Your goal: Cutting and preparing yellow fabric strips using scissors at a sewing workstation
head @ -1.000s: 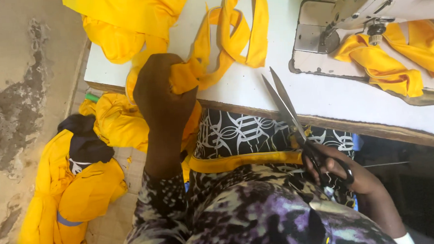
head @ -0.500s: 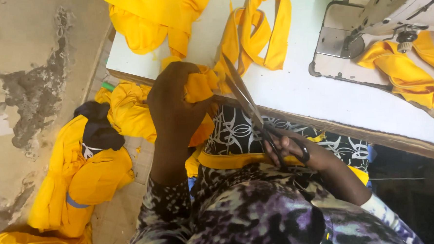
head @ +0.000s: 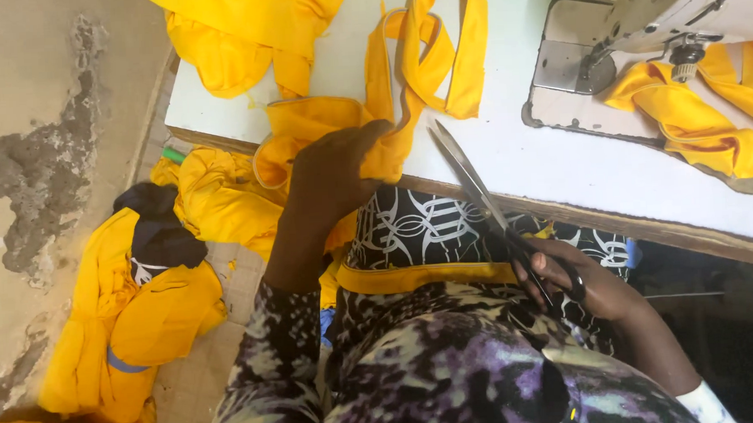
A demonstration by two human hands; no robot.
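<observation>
The right hand (head: 578, 283) sits nearest, below the front edge of the white table (head: 510, 159), its fingers closed through the handles of a pair of scissors (head: 477, 190). The blades are shut together and slant up over the table edge, their tip just beside the yellow cloth (head: 339, 124) and not quite touching it, as far as can be told. The left hand (head: 333, 175) is at the same table edge, further left, clenched tight on a bunched part of that yellow cloth. From the fist the cloth runs up onto the table as a long strip that loops and folds back on itself near the middle of the tabletop. A yellow band lies across the person's lap, below the table edge. Left of the table, down on the floor, a heap of yellow garments (head: 127, 324) lies with a dark piece on top. At the table's far left corner rests another yellow pile (head: 250, 31). At its far right stands a sewing machine (head: 656, 13) with more yellow fabric (head: 686, 118) under its needle.
</observation>
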